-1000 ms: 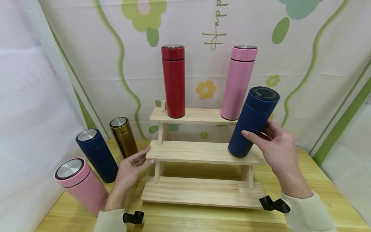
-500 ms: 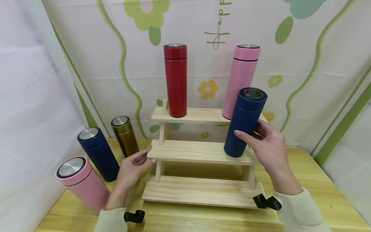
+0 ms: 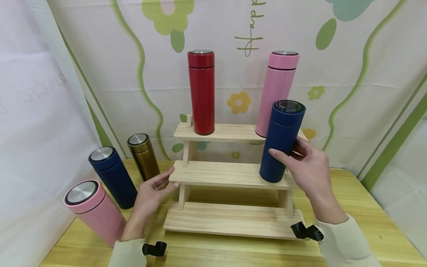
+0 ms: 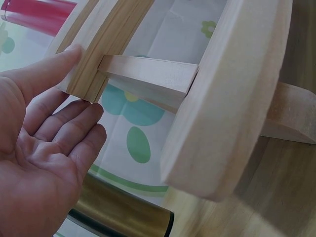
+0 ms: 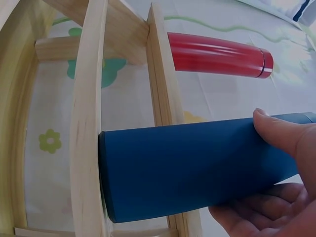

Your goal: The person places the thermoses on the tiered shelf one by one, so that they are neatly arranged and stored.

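Note:
My right hand grips a dark blue thermos flask round its side. The flask stands nearly upright at the right part of the middle shelf, and in the right wrist view its base meets the board. My left hand holds the left end of that middle shelf, part of a three-tier wooden stand, between thumb and fingers. On the top shelf stand a red flask at left and a pink flask at right, the latter partly hidden by the blue one.
Left of the stand, a pink flask, another blue flask and a gold flask stand on the wooden table. The gold one is close to my left hand. Behind hangs a white cloth with flower prints.
My right hand has brought the blue flask leftward along the middle shelf, and it has straightened from a tilt. My left hand keeps its hold on the shelf end.

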The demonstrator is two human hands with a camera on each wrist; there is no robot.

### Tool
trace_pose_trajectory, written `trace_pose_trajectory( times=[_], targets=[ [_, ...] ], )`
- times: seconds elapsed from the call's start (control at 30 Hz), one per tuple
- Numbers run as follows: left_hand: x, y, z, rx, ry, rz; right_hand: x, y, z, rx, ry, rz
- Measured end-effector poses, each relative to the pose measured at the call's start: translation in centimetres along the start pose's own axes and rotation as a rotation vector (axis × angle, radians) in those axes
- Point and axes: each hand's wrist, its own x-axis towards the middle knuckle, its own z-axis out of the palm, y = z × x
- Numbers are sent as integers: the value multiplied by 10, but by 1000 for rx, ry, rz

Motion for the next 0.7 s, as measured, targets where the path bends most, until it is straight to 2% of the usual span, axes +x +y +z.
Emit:
trace_pose_trajectory(
  times=[0.4, 0.7],
  targets=[
    [1, 1, -1, -13, -5, 0, 0, 4, -1, -3, 25, 0],
    [0, 1, 0, -12, -8, -5, -2, 9, 1, 42, 40, -6]
  ],
)
